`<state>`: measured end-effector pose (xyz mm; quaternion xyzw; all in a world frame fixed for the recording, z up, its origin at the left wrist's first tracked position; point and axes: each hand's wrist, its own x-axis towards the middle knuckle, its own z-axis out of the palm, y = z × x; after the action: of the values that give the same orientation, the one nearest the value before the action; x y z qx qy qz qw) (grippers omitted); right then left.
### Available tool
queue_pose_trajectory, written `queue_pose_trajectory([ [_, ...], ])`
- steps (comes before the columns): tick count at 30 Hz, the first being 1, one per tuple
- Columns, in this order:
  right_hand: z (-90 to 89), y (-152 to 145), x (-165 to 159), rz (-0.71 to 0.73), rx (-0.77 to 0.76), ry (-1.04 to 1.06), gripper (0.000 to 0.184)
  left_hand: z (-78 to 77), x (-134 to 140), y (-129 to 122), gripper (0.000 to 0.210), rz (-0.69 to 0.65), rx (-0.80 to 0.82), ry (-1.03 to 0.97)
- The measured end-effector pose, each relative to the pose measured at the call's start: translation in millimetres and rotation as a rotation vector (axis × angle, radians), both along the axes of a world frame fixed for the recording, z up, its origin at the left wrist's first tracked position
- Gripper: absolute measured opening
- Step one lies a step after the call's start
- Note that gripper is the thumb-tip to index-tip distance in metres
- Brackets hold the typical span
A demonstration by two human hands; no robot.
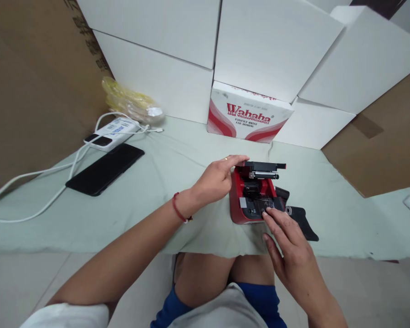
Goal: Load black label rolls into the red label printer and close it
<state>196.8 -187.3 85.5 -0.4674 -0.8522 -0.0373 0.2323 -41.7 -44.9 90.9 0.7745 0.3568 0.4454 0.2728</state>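
- Red cord (176, 211) circles the wrist of the left hand (212, 180), and we see a ring on one of its fingers.
- This hand's fingers stretch to the left end of the raised black lid (264, 166); we cannot tell whether the thumb closes beneath it.
- The right hand (292, 241) is loosely spread, gripping nothing, its fingertips touching the black front panel (254, 210) below the lid.
- Lid and panel belong to the small red device (237, 207), which we find just right of the frame's centre, its inside exposed.
- Just right of the device, partly hidden by the right hand, we see a curved black piece (304, 223).
- Under everything runs the bench (191, 146), draped in pale green cloth.
- Left of centre, a black phone (105, 170) lies slantwise, near a white power bank (118, 132) and a looping white cable (20, 221).
- Behind those, at upper left, we notice a crumpled yellowish plastic bag (131, 100).
- A red-and-white Wahaha box (249, 116) stands above the device, against stacked white boxes (150, 77) filling the upper frame.
- Brown cardboard (37, 91) closes our left side; another brown carton (382, 141) stands at right.
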Motion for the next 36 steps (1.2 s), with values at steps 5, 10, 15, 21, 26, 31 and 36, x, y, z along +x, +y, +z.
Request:
queue_pose_trajectory([
  [5,-4.0,0.9,4.6,0.011,-0.003,-0.005,0.057,-25.2,-2.2,-5.8,0.057,-0.089,0.125,-0.08],
  [10,-4.0,2.2,4.9,0.011,-0.026,0.049,0.059,-53.3,0.7,-24.7,0.052,-0.104,0.296,0.033],
  [15,1.7,5.1,3.6,0.028,-0.035,0.057,0.056,-58.7,6.7,-30.2,0.05,-0.043,0.327,0.109],
  [21,1.4,3.9,1.9,0.02,-0.009,0.022,0.05,-54.2,-1.8,-37.7,0.046,-0.116,0.242,-0.107],
  [26,0.3,-1.5,0.1,-0.01,-0.026,0.01,0.054,-52.2,-12.2,-55.2,0.047,-0.204,0.242,-0.05],
  [31,5.0,-0.2,-1.2,-0.009,-0.042,0.015,0.054,-53.5,-10.2,-51.7,0.042,-0.217,0.275,-0.034],
  [36,6.5,1.5,-2.5,-0.019,-0.066,0.047,0.051,-64.6,-0.5,-44.5,0.032,-0.192,0.251,-0.193],
])
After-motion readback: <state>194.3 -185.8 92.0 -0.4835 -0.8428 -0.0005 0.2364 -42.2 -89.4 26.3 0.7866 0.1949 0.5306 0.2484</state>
